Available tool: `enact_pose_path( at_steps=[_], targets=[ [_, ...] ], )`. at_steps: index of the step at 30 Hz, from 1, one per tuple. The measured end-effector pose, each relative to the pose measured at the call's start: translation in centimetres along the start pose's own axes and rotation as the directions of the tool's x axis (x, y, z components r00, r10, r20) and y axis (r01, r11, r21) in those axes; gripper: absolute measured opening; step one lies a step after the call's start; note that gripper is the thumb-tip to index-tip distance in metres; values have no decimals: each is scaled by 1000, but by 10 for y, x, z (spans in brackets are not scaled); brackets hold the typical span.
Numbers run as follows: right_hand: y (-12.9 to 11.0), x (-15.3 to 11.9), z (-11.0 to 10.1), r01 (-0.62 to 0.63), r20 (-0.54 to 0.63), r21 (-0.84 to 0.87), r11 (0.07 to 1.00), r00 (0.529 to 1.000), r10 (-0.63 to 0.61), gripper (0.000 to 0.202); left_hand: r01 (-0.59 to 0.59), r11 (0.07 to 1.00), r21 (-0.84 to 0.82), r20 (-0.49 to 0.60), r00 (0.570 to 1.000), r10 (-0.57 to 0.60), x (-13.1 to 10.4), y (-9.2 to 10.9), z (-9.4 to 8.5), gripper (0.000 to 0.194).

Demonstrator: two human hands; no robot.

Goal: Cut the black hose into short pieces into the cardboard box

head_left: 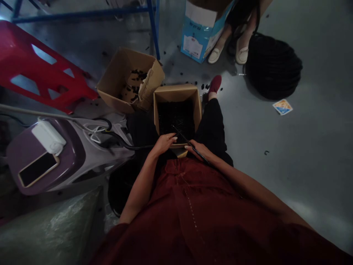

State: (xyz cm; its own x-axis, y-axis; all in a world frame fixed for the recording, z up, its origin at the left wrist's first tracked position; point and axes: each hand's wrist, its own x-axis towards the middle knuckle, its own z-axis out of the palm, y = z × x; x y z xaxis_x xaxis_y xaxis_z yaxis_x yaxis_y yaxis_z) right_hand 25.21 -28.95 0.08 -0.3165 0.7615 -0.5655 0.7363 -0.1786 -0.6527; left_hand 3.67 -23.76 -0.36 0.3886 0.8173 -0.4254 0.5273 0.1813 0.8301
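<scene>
Red stool: a red plastic stool leans in at the far left, its side pierced with openings.
Purple seat: a purple-topped stool bears a phone and, beside it, a white device.
Plastic: a pale plastic bag lies below that stool.
Blue frame: a blue metal frame crosses the top left.
Left box: an open carton with black scraps on its bottom.
Tube: a black tube runs rightward to the wearer's left hand.
Left hand: the left hand is closed on the tube — its grip partly hidden — over the near edge of the middle box.
Middle box: a cardboard box between the knees, holding many black pieces.
Right hand: the right hand, near the left but apart from it, is clamped on a slim dark tool — its tip over the box.
Blue-and-white carton: a printed carton beside another person's white shoes.
Coil: a thick black coil on the floor, a small card just below.
</scene>
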Motion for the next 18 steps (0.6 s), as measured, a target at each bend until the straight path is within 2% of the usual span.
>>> enact_pose_path(
  at_steps=[9,18],
  targets=[
    [1,1,3,-8,-51,-100,995,999,3,28,-8,998,66,10,1000,7,4,-2,2,34],
    [7,1,4,-40,-36,-142,989,999,35,32,28,980,200,3,1000,-29,8,-11,7,39]
  ],
)
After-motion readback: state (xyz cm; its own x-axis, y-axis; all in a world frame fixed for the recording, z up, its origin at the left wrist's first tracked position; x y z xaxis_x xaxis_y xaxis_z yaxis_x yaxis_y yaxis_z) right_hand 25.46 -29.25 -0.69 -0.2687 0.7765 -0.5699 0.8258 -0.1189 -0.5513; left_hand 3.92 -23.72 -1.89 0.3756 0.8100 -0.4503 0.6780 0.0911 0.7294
